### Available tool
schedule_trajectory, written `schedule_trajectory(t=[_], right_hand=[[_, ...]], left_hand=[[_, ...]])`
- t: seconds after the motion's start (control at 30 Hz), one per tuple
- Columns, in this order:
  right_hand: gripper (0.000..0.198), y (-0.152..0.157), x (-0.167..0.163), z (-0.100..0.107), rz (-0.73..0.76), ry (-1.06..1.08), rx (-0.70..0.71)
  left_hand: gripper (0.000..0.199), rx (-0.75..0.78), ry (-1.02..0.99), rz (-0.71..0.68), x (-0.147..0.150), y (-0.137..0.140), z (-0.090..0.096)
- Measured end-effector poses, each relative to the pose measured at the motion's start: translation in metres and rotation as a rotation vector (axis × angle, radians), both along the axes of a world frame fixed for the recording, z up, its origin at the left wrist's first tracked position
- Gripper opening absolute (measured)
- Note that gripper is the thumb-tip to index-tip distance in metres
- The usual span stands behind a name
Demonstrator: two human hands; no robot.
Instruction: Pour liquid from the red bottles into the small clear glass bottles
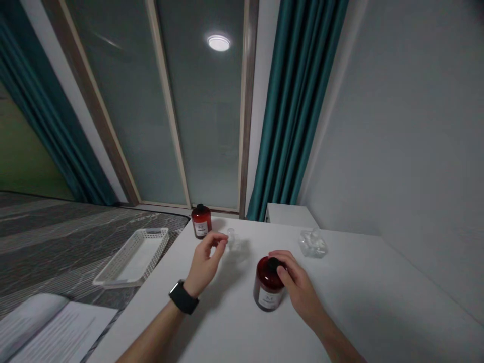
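Note:
My right hand is wrapped over the top of a dark red bottle, its fingers around the shoulder and the black cap. The bottle stands upright on the white table and has a white label on its front. Further forward and to the left, my left hand, with a black watch on the wrist, pinches thumb and fingers together. At those fingertips is a small clear piece, too faint to make out its kind. Just behind that hand stands a second red bottle, black-capped and labelled.
Crumpled clear plastic lies on the table at the right. To the left, a white basket and an open book rest on a dark striped surface. A white cabinet stands behind the table.

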State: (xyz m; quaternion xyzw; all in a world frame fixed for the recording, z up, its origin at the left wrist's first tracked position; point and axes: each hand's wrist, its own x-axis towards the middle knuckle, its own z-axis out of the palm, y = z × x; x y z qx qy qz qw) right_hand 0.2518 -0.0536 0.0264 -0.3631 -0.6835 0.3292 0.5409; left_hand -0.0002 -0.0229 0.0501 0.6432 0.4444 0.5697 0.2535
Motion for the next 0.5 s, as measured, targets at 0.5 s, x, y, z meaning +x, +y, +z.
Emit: schedule_trajectory(t=[0.5], right_hand=[[0.024,0.002,0.002,-0.005,0.005,-0.009,0.01]], left_hand=[[0.065,-0.163,0.304,-0.048,-0.019,0.032,-0.046]])
